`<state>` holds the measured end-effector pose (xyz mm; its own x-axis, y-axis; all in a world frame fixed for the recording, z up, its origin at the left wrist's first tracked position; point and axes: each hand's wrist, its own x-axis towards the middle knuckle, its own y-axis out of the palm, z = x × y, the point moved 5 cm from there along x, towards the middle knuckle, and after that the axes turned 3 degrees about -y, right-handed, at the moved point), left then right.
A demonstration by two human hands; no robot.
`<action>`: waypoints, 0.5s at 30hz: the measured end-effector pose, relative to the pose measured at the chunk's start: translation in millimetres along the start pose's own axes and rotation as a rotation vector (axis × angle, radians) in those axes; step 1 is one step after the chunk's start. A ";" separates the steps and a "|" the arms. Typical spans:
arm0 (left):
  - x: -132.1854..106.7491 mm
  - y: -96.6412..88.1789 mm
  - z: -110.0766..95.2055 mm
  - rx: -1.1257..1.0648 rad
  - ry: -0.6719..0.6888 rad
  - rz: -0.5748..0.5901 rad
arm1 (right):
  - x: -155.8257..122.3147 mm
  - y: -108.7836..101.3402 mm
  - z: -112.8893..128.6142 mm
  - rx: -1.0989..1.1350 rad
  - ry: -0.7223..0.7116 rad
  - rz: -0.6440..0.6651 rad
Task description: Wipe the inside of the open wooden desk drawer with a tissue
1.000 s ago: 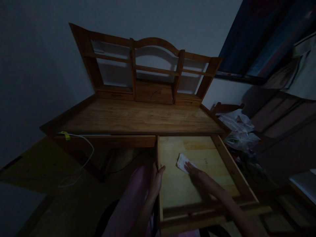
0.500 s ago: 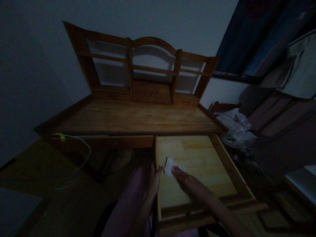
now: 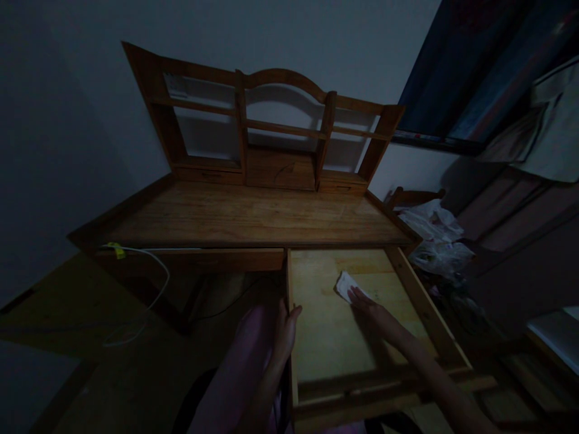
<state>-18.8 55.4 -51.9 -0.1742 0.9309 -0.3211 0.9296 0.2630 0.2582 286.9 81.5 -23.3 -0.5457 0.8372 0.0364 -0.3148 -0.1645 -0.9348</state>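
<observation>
A wooden desk (image 3: 253, 214) with a pulled-out drawer (image 3: 409, 283) fills the dim view. My right hand (image 3: 368, 304) lies flat inside the drawer, fingers pressed on a small white cloth (image 3: 344, 284) on the drawer's pale bottom. My left hand (image 3: 284, 331) grips the drawer's left side wall, thumb over the top edge. My pink-sleeved left arm reaches up from the bottom of the frame.
A wooden hutch (image 3: 275, 129) with open shelves stands at the desk's back. A white cable (image 3: 154, 265) with a yellow tag hangs off the desk's left front. Plastic bags (image 3: 436, 235) and a chair back sit to the right. Dark furniture lies far right.
My right hand slid the cloth left toward the drawer's left wall, then back right and farther into the drawer. The left hand stayed on the drawer's side.
</observation>
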 end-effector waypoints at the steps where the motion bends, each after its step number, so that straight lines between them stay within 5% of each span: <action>1: -0.1 0.2 -0.2 -0.002 0.000 0.003 | -6.4 -4.3 -20.2 -0.054 0.038 -0.031; 4: -1.7 1.2 -2.9 -0.009 0.017 0.006 | -29.4 -17.5 -71.4 -0.244 0.214 -0.084; 7: -4.5 2.2 -7.6 -0.017 0.043 0.016 | -54.5 -30.6 -97.5 -0.464 0.442 -0.080; 10: -6.3 2.1 -9.8 -0.006 0.036 0.012 | -72.2 -37.0 -94.2 -0.649 0.571 -0.023; 15: -6.9 1.3 -9.5 0.007 0.016 0.002 | -81.0 -23.6 -56.5 -0.693 0.601 0.107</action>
<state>-19.5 51.7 -40.7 -0.1772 0.9354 -0.3061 0.9321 0.2593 0.2528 382.4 47.0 -24.1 0.0109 0.9975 -0.0704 0.3554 -0.0697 -0.9321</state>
